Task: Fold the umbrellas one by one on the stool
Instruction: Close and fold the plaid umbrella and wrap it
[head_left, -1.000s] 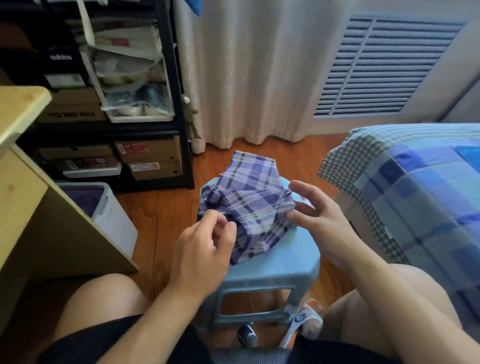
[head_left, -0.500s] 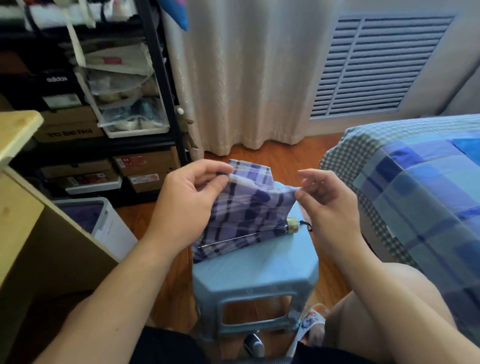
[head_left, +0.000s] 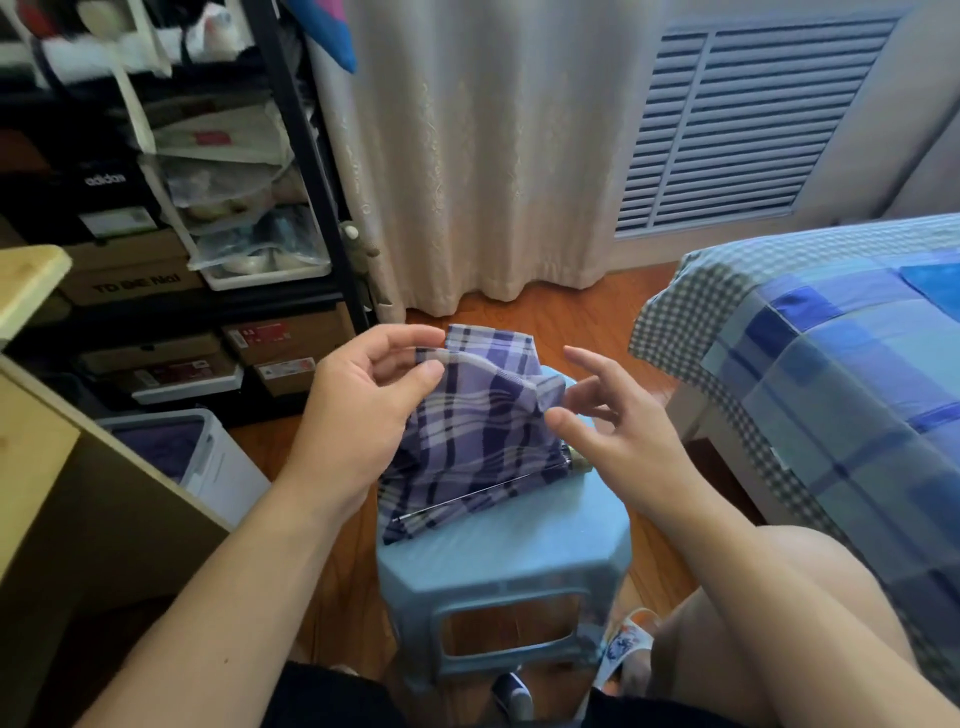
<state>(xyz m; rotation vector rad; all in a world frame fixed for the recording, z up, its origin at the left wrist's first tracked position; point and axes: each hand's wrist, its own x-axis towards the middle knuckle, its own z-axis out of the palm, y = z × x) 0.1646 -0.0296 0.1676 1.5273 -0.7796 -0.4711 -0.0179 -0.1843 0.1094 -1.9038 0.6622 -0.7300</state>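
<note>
A purple plaid umbrella (head_left: 478, 441) lies collapsed on the light blue plastic stool (head_left: 509, 540), its metal rib along the bottom edge and its brass tip pointing right. My left hand (head_left: 363, 405) pinches the upper left edge of the fabric between thumb and fingers and holds it up. My right hand (head_left: 618, 421) hovers at the fabric's right side with fingers spread, its thumb touching the cloth's edge. Part of the umbrella's tip is hidden behind that hand.
A black shelf (head_left: 291, 171) with boxes and bags stands at the back left. A wooden desk (head_left: 47, 467) and a white bin (head_left: 208, 457) are on the left. A bed with blue checked cover (head_left: 831, 374) is on the right. My knees flank the stool.
My left hand rose from the umbrella's near side to pinch its upper edge and lift the fabric. My right hand let go of its pinch and opened its fingers.
</note>
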